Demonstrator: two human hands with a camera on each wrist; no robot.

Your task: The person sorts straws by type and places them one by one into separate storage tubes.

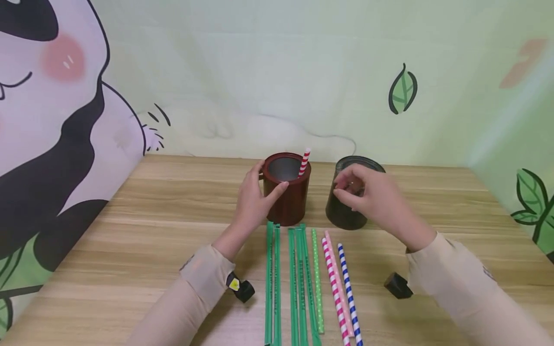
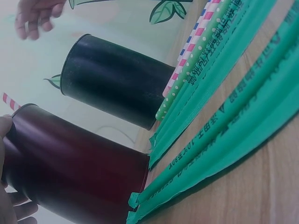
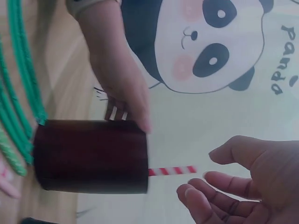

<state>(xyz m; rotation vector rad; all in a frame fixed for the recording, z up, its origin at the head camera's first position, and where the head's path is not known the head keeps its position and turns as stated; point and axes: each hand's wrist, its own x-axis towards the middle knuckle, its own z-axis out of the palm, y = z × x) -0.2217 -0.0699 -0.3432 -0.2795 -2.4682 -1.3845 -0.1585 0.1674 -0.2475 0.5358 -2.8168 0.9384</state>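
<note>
Upright on the table stands a dark red mug (image 1: 285, 206), with a red-and-white striped straw (image 1: 304, 163) leaning in it and showing above the rim. My left hand (image 1: 252, 202) holds this mug near its top, thumb on the front and fingers round the handle side. To the right is a black mug (image 1: 344, 211); my right hand (image 1: 378, 197) hangs above and in front of it, fingers loosely bent and holding nothing. The right wrist view shows that right hand (image 3: 243, 182) apart from the straw tip, a gap between thumb and fingers.
In front of the mugs lie several green wrapped straws (image 1: 277, 283), a green dotted straw (image 1: 317, 283), a pink-striped straw (image 1: 334, 288), a plain pink straw (image 1: 342, 293) and a blue-striped straw (image 1: 349, 293). Behind the wooden table (image 1: 195, 187) hangs a panda-printed backdrop (image 1: 259, 72).
</note>
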